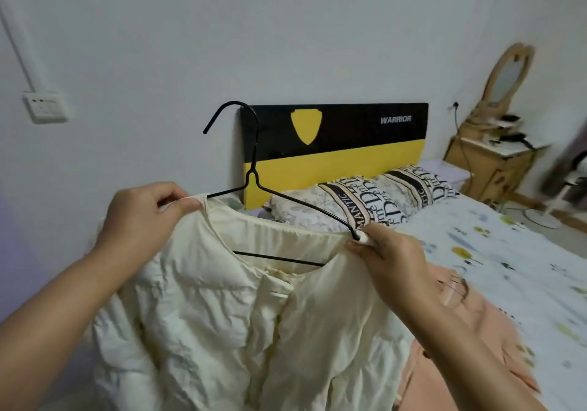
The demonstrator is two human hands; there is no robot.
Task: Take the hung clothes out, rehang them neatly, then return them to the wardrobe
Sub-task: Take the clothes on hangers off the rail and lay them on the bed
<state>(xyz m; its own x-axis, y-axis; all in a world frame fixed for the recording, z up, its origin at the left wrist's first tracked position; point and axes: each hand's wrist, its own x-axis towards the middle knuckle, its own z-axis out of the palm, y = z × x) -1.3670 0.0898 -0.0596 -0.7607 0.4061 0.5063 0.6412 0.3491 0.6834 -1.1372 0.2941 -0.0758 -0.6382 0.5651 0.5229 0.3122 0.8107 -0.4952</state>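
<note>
**K:** Between both hands, near centre: black wire hanger (254, 185) sits inside the neck of the cream padded jacket (241, 315). Long axis runs left-far to right-near, right end lower.

**M:** Hands?

**K:** Left hand (139, 220) pinches the left shoulder fabric at the hanger's left tip. Right hand (378, 251) clamps fabric and the right hanger tip together. Neither is free.

**M:** Hook?

**K:** Points up, curls left, slightly closer to the left hand. Jacket body hangs crumpled below, over the near edge of the bed (508, 251). Peach garment (470, 331) lies right of it.

**M:** Next?

**K:** Probably level the hanger, seat both shoulders. Wardrobe not in view.
</note>
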